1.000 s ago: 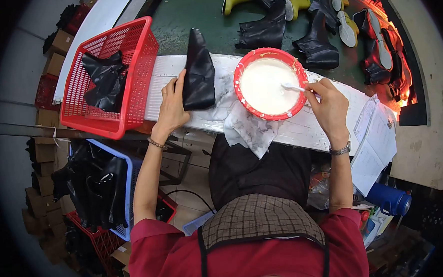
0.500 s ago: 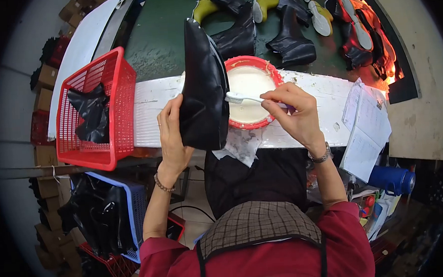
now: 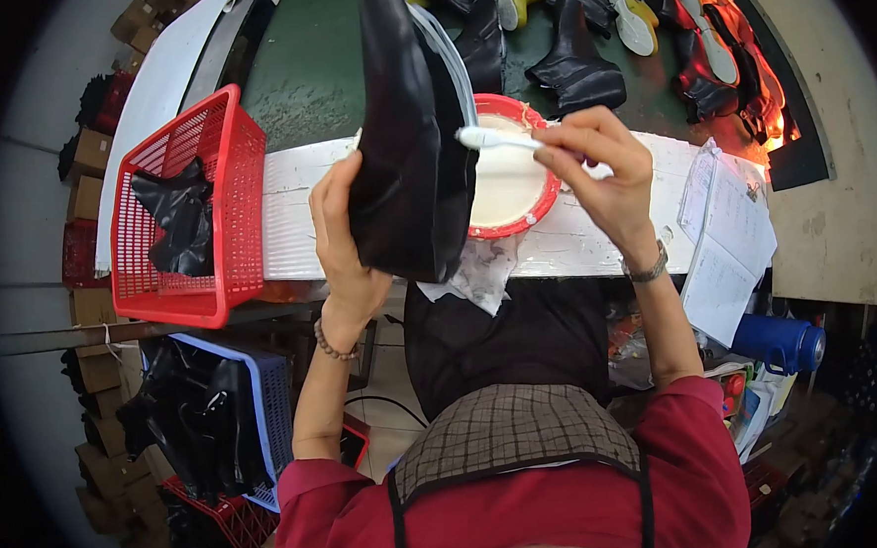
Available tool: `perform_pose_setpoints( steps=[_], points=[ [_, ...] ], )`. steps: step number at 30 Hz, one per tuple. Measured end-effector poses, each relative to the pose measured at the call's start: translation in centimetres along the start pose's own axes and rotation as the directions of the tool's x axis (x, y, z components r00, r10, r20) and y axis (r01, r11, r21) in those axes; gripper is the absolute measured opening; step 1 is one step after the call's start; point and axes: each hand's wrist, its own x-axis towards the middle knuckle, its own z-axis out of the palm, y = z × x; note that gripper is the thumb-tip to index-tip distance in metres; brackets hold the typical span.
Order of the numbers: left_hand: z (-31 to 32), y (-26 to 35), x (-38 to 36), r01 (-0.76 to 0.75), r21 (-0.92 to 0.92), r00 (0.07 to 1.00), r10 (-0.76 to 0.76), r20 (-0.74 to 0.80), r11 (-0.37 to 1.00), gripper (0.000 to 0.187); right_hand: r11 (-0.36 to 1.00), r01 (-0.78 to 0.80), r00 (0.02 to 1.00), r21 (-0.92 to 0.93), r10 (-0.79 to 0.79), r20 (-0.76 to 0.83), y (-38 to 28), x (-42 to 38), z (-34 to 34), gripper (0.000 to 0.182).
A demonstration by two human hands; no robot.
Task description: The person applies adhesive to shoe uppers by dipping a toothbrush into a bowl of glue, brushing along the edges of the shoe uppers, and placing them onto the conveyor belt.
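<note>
My left hand [image 3: 342,239] grips a tall black boot [image 3: 403,157] by its left side, its shaft pointing away from me and its open edge facing right. Between thumb and fingers my right hand [image 3: 600,171] pinches a white toothbrush [image 3: 501,140], whose head is at the boot's right edge. Partly hidden behind the boot, a red bowl [image 3: 546,201] of creamy white liquid [image 3: 503,186] sits on the white bench strip [image 3: 595,241]. A stained cloth [image 3: 477,284] hangs over the bench's front edge.
A red basket [image 3: 241,200] holding a black boot stands at the left, above a blue crate [image 3: 275,412] of black boots. Black boots [image 3: 574,63] and yellow-soled ones lie on the green surface [image 3: 314,82]. Papers [image 3: 724,239] and a blue bottle [image 3: 774,344] are at the right.
The boot has moved up and closer to the camera, turned so that more of its opening shows. My right hand has shifted up and right with the toothbrush.
</note>
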Motion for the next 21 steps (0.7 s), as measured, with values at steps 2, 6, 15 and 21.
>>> perform_pose_setpoints(
  steps=[2, 6, 15, 21],
  points=[
    [0.8, -0.8, 0.8, 0.005, 0.009, 0.997, -0.005, -0.083, 1.000, 0.082, 0.998, -0.013, 1.000, 0.068, 0.011, 0.028, -0.6, -1.2, 0.2, 0.021],
    [1.9, -1.3, 1.8, -0.013, 0.057, 0.991, 0.021, -0.132, 0.998, 0.082, 0.997, 0.011, 0.999, 0.076, -0.015, 0.052, -1.1, -2.5, 0.0, 0.022],
    [3.2, -2.3, 2.6, -0.100, 0.171, 0.968, 0.136, -0.212, 0.980, 0.078, 0.977, -0.173, 0.949, 0.123, 0.132, 0.285, -3.6, -2.2, -1.0, 0.014],
    [-0.4, -3.2, 1.3, 0.212, -0.145, 0.958, -0.235, -0.166, 0.966, 0.063, 0.966, -0.259, 0.942, -0.015, 0.256, 0.219, 0.6, -1.4, -0.9, 0.012]
  ],
)
